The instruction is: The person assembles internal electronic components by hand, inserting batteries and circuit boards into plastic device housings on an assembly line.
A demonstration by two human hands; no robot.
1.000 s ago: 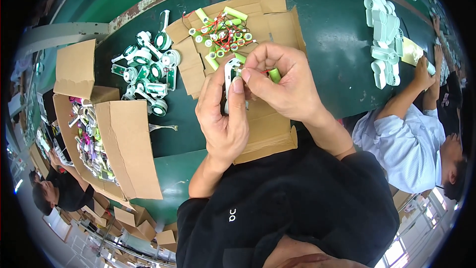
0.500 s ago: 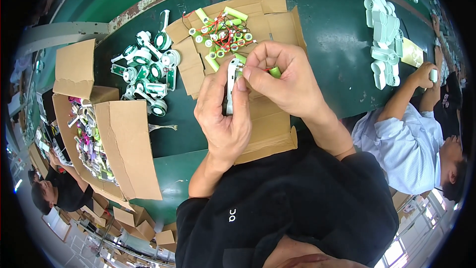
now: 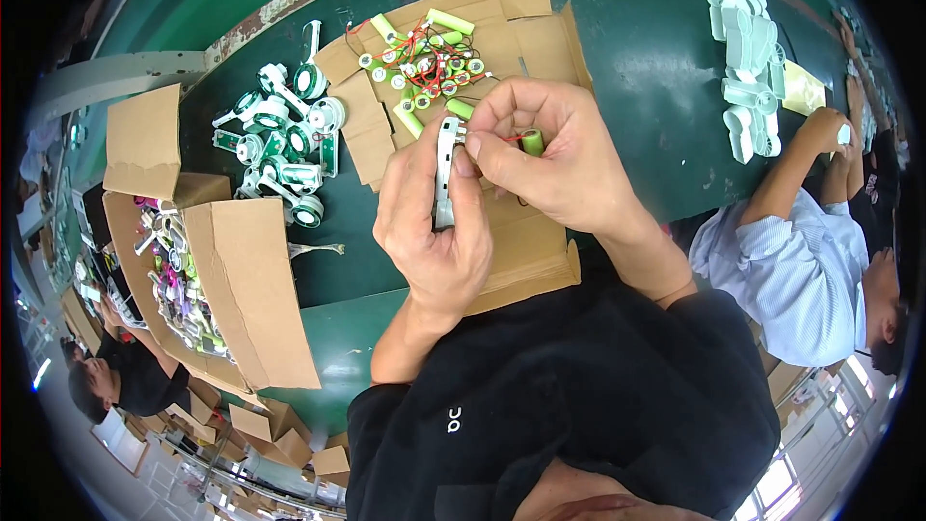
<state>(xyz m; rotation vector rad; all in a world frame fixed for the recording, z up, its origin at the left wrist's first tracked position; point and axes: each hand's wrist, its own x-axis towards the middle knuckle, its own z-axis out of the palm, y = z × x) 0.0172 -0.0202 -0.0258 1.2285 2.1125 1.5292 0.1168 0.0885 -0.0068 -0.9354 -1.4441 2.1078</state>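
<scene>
My left hand [image 3: 429, 246] is closed around a narrow white plastic housing [image 3: 445, 174], held upright between thumb and fingers. Thumb and forefinger of my right hand [image 3: 559, 154] pinch together at the housing's upper end, at a thin wire or its connector; the fingertips hide the exact spot. From that pinch a red wire runs to a green cylindrical battery [image 3: 531, 142], which hangs by my right fingers. Beneath both hands lies flattened cardboard [image 3: 526, 275]. On its far part is a heap of green batteries [image 3: 429, 63] with red and black wires.
Left of the cardboard lie white-and-green fan-like parts [image 3: 280, 125]. An open carton [image 3: 253, 289] full of small coloured parts stands at the left. Pale green plastic shells [image 3: 748, 77] are stacked at the far right, near a co-worker in a striped shirt [image 3: 786, 280].
Both hands stay at the housing with only slight shifts. The battery by my right fingers has turned a little. The co-worker's hand on the right has moved slightly.
</scene>
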